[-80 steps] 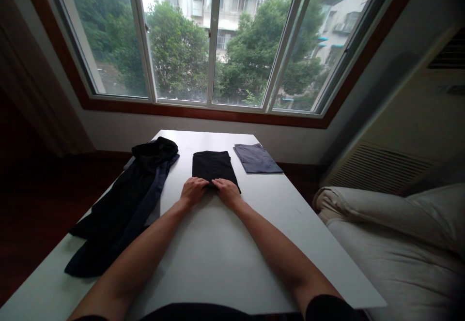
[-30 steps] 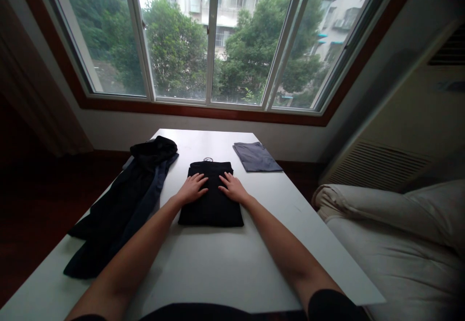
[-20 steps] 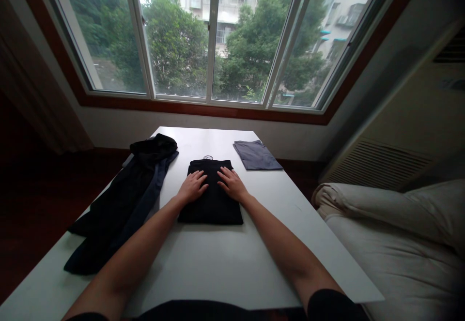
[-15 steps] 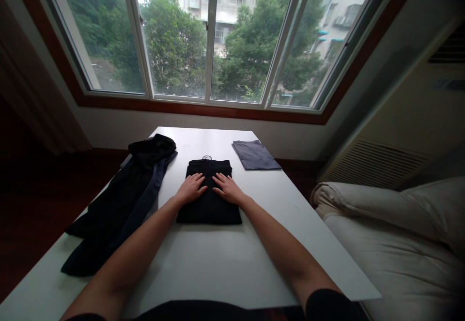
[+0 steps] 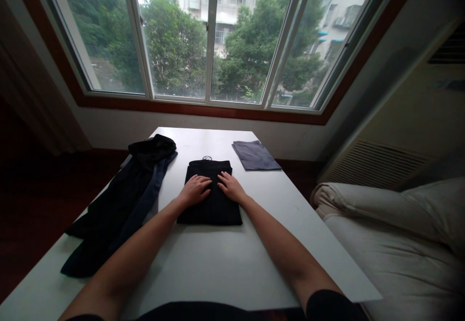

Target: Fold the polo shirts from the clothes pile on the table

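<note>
A black garment (image 5: 210, 212), folded into a flat rectangle, lies in the middle of the white table (image 5: 210, 263). A thin drawstring (image 5: 207, 158) loops out at its far edge. My left hand (image 5: 196, 189) rests palm down on the left part of the cloth, fingers stretched out. On the right part lies my right hand (image 5: 231, 186), also palm down with its fingers spread. Neither hand grips the fabric. The undersides of both palms are hidden.
Along the table's left side lies a loose heap of dark trousers (image 5: 123, 200), partly over the edge. A folded grey garment (image 5: 256, 155) sits at the far right. A cream sofa (image 5: 392, 234) stands to the right, and a window (image 5: 209, 45) is beyond the table.
Both hands have shifted slightly to the right across the black garment. The garment itself and the other clothes lie as before.
</note>
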`<state>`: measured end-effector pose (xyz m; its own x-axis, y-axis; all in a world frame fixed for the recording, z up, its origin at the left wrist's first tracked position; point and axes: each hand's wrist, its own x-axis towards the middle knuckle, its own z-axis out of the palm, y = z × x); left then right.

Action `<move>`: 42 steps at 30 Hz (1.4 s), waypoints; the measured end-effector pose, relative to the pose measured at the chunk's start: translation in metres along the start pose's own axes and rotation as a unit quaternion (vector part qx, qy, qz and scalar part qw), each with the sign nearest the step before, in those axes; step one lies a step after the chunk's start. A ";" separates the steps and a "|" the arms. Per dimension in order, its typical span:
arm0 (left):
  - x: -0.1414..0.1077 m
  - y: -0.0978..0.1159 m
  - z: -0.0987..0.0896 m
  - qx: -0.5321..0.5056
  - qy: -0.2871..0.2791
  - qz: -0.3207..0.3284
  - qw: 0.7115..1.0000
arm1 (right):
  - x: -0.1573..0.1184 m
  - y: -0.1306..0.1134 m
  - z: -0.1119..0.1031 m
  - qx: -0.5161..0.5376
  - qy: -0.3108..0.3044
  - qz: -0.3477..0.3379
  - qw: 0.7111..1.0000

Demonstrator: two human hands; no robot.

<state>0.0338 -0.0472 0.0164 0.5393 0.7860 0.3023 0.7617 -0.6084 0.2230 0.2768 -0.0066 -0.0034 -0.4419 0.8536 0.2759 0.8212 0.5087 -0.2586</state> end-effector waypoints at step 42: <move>-0.034 0.078 0.010 -0.060 -0.114 0.108 0.986 | 0.024 0.033 0.019 -0.018 0.007 0.021 1.000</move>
<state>0.0780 -0.1204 0.0146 0.7611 0.6333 0.1406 0.5803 -0.7615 0.2886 0.2861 0.0329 -0.0231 -0.4018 0.8725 0.2782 0.8513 0.4678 -0.2376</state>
